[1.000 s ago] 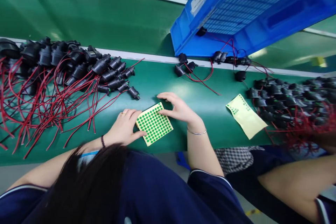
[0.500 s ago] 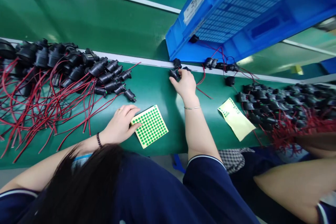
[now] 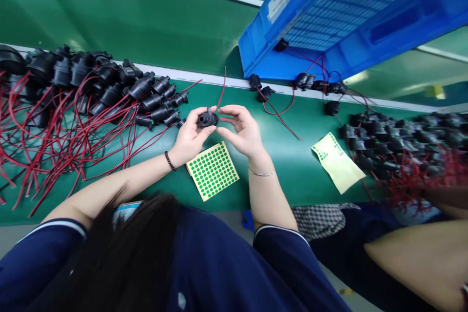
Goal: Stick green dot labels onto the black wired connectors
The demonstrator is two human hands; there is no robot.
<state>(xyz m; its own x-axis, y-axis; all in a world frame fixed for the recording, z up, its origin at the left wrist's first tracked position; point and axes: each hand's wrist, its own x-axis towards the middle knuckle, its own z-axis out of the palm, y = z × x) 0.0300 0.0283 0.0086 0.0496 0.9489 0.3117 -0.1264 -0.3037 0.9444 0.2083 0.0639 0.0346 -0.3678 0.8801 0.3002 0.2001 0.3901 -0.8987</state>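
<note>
A worker's two hands meet above the green surface (image 3: pixel 292 175), close to its near edge, clasped on a single black connector (image 3: pixel 207 118) held clear of the top. The left hand (image 3: pixel 190 135) cups the part from below and behind, thumb and fingers closed on it, while the right hand (image 3: pixel 243 131) pinches in at its other end with fingers partly spread. A red wire (image 3: pixel 222 88) rises from the connector toward the far edge. Directly beneath the hands, near the front edge, lies a yellow sheet of green dot stickers (image 3: pixel 212 170). A heap of black connectors with red leads (image 3: pixel 91 102) fills the surface's left end; another pile (image 3: pixel 398 144) crowds the right end, with a second, mostly used sticker sheet (image 3: pixel 338 162) just beside it. At the far edge a tilted blue crate (image 3: pixel 347 14) leans over the white rail, a few loose connectors (image 3: pixel 263 90) spilled below its lip. A second person's forearm (image 3: pixel 420 258) shows at lower right.
</note>
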